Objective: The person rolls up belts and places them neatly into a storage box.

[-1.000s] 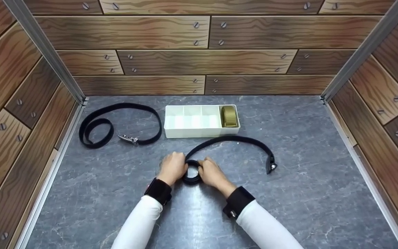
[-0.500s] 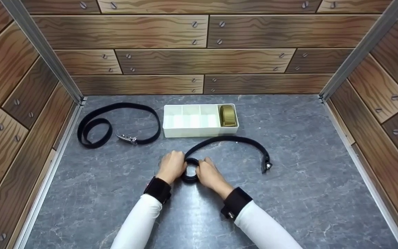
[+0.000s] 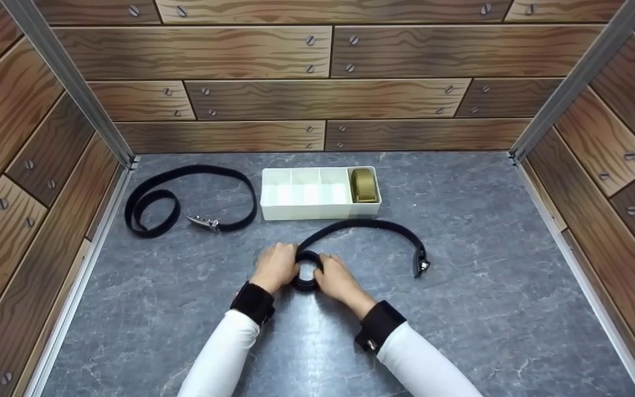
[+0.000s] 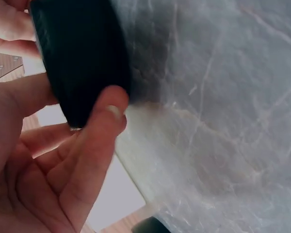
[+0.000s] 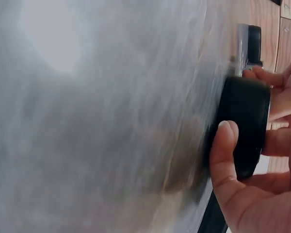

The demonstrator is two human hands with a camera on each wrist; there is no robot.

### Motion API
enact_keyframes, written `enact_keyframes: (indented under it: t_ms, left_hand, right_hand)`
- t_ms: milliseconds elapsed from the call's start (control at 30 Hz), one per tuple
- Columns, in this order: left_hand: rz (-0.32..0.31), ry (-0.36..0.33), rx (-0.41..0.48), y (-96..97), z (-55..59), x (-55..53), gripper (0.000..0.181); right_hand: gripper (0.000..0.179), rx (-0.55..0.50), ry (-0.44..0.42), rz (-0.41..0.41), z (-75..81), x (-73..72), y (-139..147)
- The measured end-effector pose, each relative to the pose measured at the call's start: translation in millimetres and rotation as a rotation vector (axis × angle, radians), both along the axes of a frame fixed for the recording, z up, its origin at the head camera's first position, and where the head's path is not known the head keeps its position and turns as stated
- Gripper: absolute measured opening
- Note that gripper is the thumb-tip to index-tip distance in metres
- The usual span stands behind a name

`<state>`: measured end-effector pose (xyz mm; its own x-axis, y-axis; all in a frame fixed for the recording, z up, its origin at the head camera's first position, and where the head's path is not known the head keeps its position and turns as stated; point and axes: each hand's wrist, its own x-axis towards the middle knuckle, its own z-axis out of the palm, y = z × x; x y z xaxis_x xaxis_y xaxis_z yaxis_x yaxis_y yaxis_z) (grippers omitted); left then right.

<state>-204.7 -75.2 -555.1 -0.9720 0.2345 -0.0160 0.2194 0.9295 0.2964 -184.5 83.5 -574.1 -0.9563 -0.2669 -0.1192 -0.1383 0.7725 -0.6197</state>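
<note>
A black belt (image 3: 362,223) lies on the grey marbled surface, one end rolled into a small upright-walled coil (image 3: 305,286). From the coil its loose length arcs away to the right, ending in a metal buckle (image 3: 424,266). My left hand (image 3: 275,267) grips the coil's left side, and my right hand (image 3: 340,279) pinches the right side. In the left wrist view, fingers and thumb hold the coil's dark outer band (image 4: 82,58). The right wrist view has the thumb pressed across the coil (image 5: 246,121), other fingers partly hidden behind it.
A white divided box (image 3: 320,212) stands behind the hands, an olive rolled belt (image 3: 364,186) in its rightmost compartment. Left of it lies another black belt (image 3: 196,169), loosely looped, with a silver buckle (image 3: 205,223). Wood-patterned walls (image 3: 257,99) enclose the back and sides.
The buckle end of the belt has slid slightly left, toward the coil. Both hands stay on the coil, with small shifts of the fingers. The box and the other belts have not moved.
</note>
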Motion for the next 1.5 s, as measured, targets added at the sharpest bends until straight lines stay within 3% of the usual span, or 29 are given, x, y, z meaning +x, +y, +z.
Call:
enact_keyframes:
  t_ms: [200, 333, 600, 733, 900, 1000, 1167, 1300, 1500]
  left_hand:
    - [-0.008, 0.071, -0.001, 0.3, -0.4, 0.0, 0.013]
    - [0.003, 0.076, -0.004, 0.6, -3.2, -0.2, 0.007]
    - [0.028, 0.047, -0.008, 2.9, -1.8, 0.7, 0.01]
    - [-0.013, 0.061, 0.003, 2.1, -1.6, 1.5, 0.011]
    - [-0.04, 0.106, 0.005, 0.4, -4.1, 2.0, 0.012]
    - [-0.01, 0.112, -0.015, -0.5, -4.7, 1.3, 0.009]
    - [0.017, 0.06, -0.036, -1.0, -3.3, 0.7, 0.008]
    - [-0.015, 0.043, -0.025, -1.1, -2.3, -0.3, 0.016]
    - [-0.068, 0.052, -0.037, -1.7, -2.7, -1.9, 0.032]
  right_hand:
    - [0.047, 0.007, -0.008, 0.075, -0.3, -4.7, 3]
    - [0.035, -0.041, 0.014, 0.065, 0.4, -0.6, 5]
    - [0.023, -0.142, -0.168, -0.018, 4.2, 8.0, 4]
    - [0.021, -0.082, -0.136, -0.013, 5.4, 3.4, 3]
    - [0.031, 0.01, -0.029, 0.067, 4.9, -3.4, 5]
    - [0.035, -0.013, -0.017, 0.044, 3.8, -4.5, 7]
    - [0.021, -0.053, -0.007, -0.033, 3.2, -2.0, 6]
    - [0.015, -0.004, 0.095, -0.001, 3.5, -2.6, 6]
    - [0.021, -0.01, 0.148, 0.069, 2.9, -5.4, 6]
